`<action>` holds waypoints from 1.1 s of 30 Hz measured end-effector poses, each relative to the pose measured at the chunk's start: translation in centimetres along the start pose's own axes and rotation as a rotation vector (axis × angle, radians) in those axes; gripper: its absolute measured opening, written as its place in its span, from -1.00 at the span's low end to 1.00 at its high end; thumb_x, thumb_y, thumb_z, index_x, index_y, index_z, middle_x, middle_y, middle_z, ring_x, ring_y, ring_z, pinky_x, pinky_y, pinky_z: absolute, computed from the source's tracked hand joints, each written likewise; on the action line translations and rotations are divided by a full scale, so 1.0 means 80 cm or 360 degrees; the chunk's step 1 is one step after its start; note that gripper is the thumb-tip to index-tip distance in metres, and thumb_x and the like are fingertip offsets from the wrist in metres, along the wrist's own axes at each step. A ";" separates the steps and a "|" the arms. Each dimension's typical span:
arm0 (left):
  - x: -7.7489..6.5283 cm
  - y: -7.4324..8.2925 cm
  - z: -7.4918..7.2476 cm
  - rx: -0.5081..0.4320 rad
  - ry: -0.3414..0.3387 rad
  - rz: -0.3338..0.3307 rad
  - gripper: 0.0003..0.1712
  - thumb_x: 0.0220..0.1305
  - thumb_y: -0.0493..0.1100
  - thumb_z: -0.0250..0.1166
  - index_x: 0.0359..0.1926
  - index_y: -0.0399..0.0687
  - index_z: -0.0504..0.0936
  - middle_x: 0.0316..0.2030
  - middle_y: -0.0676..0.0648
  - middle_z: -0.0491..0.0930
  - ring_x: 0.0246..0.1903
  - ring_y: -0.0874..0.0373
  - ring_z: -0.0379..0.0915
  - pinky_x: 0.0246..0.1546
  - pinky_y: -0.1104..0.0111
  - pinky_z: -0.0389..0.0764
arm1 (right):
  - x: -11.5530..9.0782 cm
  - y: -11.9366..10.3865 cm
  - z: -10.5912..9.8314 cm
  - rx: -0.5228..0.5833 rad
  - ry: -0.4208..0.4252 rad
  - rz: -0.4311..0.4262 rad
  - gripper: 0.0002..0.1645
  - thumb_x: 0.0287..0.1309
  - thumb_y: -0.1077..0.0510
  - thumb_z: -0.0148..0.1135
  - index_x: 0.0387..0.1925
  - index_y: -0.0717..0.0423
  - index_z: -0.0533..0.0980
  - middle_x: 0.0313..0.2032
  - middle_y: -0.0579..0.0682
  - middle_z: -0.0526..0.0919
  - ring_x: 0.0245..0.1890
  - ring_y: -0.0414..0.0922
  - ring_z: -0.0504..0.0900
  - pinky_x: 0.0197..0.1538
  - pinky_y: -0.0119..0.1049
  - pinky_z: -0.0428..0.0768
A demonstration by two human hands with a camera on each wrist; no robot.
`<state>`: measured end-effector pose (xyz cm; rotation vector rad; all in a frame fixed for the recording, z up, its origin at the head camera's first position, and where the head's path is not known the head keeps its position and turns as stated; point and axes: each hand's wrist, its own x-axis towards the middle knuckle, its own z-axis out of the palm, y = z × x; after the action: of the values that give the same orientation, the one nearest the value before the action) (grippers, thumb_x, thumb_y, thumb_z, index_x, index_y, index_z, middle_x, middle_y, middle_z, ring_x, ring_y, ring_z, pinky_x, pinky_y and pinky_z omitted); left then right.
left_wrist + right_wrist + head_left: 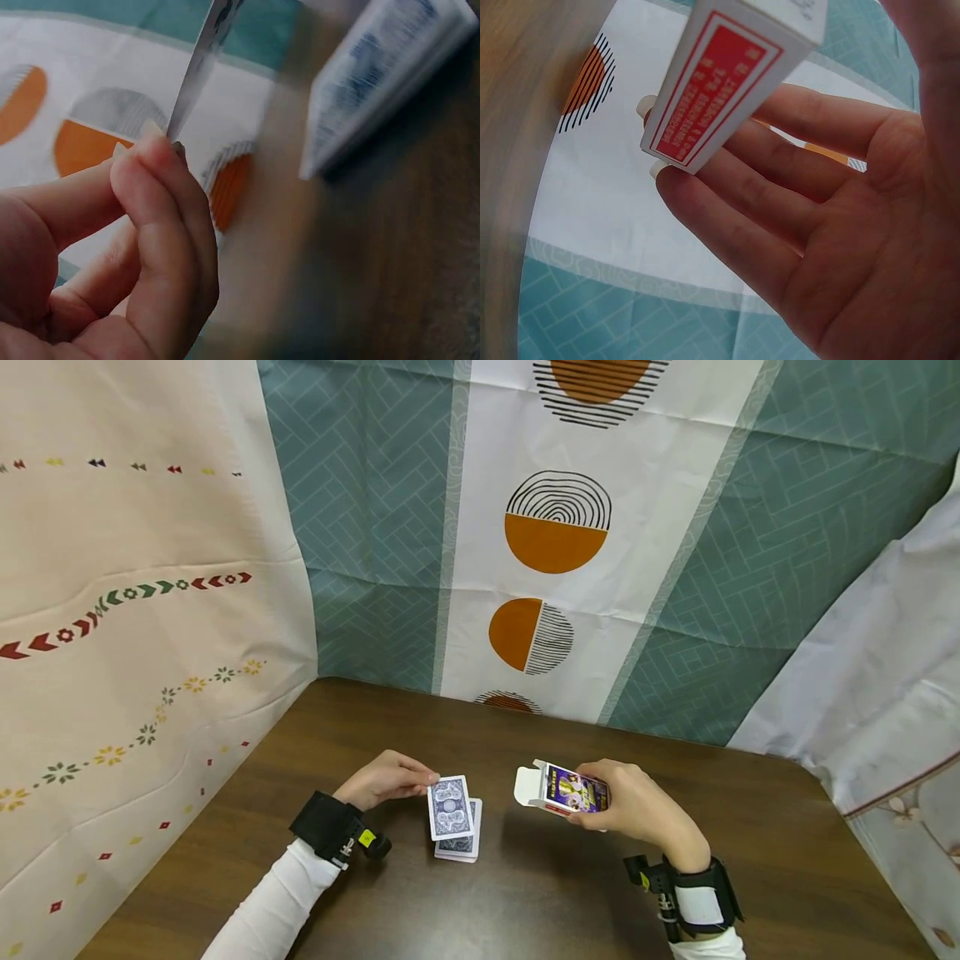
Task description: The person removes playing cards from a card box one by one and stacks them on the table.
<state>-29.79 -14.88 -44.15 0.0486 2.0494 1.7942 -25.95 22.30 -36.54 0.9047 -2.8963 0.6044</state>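
One card pile (pixel 458 845) lies between both hands (pixel 384 781) (pixel 639 806), nearer the left

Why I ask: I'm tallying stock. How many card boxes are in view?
1: the card box, its flap open, in the right hand, right of the stacked cards in the head view. No other shows.

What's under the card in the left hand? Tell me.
Below the card, pinched by the left hand, lies a stack of cards on the table; its right edge and lower end show. The card hides most of the stack's top face in the head view.
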 end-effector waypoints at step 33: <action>0.029 -0.020 0.038 0.0480 0.0389 0.0176 -0.78 -0.06 -0.40 0.46 -0.30 -0.31 0.68 -0.56 -0.10 0.69 -0.70 0.23 0.47 -0.57 0.40 0.53 | 0.000 0.007 0.000 0.0009 -0.0007 0.0038 -0.35 -0.16 -0.05 0.54 -0.07 0.25 0.56 -0.25 -0.02 0.65 -0.34 -0.22 0.51 -0.30 -0.42 0.51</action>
<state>-30.50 -11.60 -46.54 0.0313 2.5242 1.6024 -26.23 22.70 -36.77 0.8744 -2.9151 0.6137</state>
